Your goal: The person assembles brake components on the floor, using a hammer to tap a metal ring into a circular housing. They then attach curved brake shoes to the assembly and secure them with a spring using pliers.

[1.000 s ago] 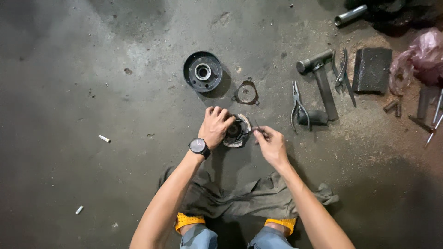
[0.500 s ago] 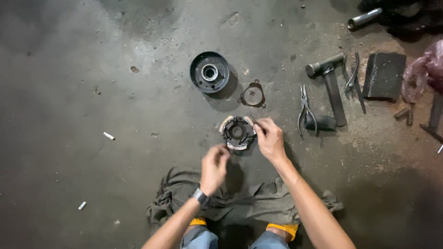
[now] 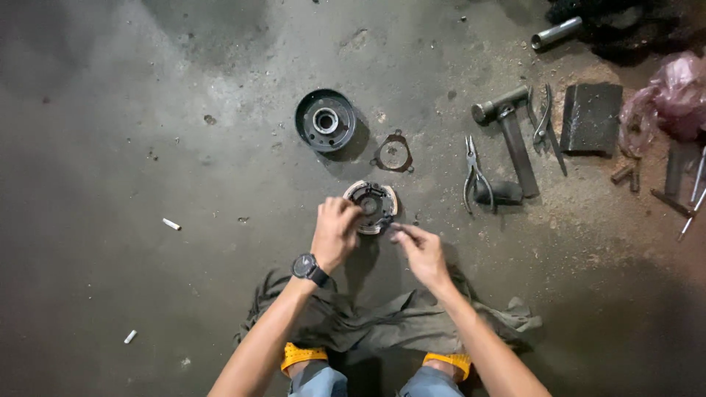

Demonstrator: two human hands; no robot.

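grey concrete floor (image 3: pixel 147 110) holds a loose black drum (image 3: pixel 325 120) and thin plate (image 3: pixel 393 154). left hand (image 3: pixel 334 231) grips the round shoe-lined assembly (image 3: pixel 372 206); right hand (image 3: pixel 419 250) pinches its edge, so disassembly looks partway done.

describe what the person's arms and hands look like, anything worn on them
Both arms are bare to past the elbow, with no sleeves or gloves in view. The left hand has a dark wristwatch with a round face and black strap on its wrist. The right hand and its wrist carry nothing.
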